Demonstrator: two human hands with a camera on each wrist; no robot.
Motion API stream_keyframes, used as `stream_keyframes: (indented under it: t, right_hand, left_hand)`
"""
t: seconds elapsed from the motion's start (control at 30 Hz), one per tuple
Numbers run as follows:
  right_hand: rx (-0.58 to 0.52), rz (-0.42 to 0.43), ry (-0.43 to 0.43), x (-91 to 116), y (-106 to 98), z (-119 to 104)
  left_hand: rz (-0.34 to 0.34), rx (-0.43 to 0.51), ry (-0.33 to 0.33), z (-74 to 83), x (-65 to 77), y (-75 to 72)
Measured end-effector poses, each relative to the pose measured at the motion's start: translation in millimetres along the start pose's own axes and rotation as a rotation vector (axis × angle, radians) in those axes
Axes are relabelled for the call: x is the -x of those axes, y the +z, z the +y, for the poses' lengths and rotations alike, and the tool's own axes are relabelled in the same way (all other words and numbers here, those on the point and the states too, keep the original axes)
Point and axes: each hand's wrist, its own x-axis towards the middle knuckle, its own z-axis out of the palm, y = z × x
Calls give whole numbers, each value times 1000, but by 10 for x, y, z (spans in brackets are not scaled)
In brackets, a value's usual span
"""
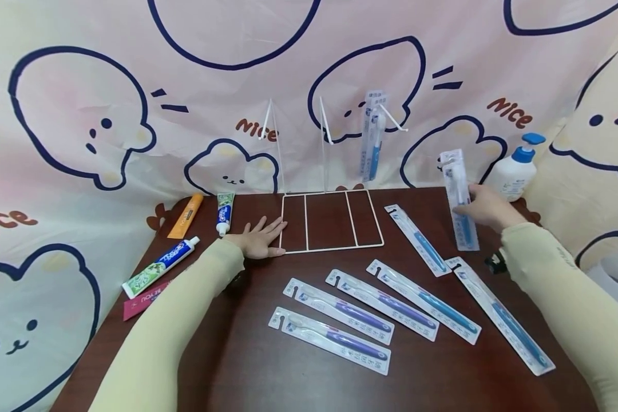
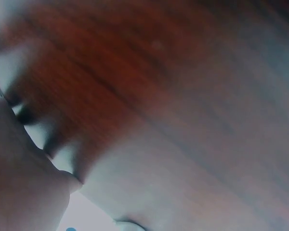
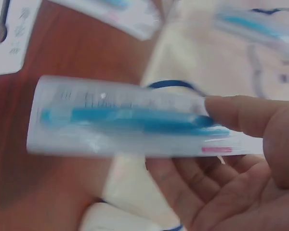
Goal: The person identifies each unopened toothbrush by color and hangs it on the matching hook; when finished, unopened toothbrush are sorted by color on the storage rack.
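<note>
In the head view my right hand (image 1: pixel 486 207) pinches a packaged toothbrush (image 1: pixel 464 220) with a blue handle, held nearly upright above the table's right side. The right wrist view shows the thumb on the clear front of the pack (image 3: pixel 120 120) and the fingers behind it; whether a second pack lies behind is unclear. My left hand (image 1: pixel 259 237) rests with spread fingers at the left edge of the white wire rack's base (image 1: pixel 331 250). From the rack's right hook hang packaged toothbrushes (image 1: pixel 373 137); its other two hooks are bare.
Several packaged toothbrushes (image 1: pixel 335 340) with purple or blue handles lie across the table (image 1: pixel 268 377). Toothpaste tubes (image 1: pixel 159 266) lie at the left, one near my left hand. A white pump bottle (image 1: pixel 512 171) stands at the back right, beyond my right hand.
</note>
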Motion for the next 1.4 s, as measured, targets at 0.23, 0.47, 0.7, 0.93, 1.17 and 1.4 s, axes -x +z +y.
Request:
stream_keyframes:
  t: [0.23, 0.47, 0.7, 0.93, 1.17, 1.4]
  right_hand:
    - [-51, 87, -149, 432, -11, -385]
    - [-122, 146, -304, 596, 122, -859]
    - [-145, 154, -347, 514, 183, -1138]
    - [-131, 146, -312, 350, 217, -1201]
    - [-164, 111, -309, 53, 280, -1228]
    - [-217, 43, -285, -332, 286, -1312]
  left_hand:
    - [7, 3, 1, 5, 21, -14]
    - [11, 4, 10, 20, 13, -5]
    - [7, 9, 12, 13, 27, -13]
    - [-1, 20, 9, 3, 23, -15]
    - [-14, 51, 5, 14, 20, -26]
    - [-24, 38, -7, 5, 1, -12]
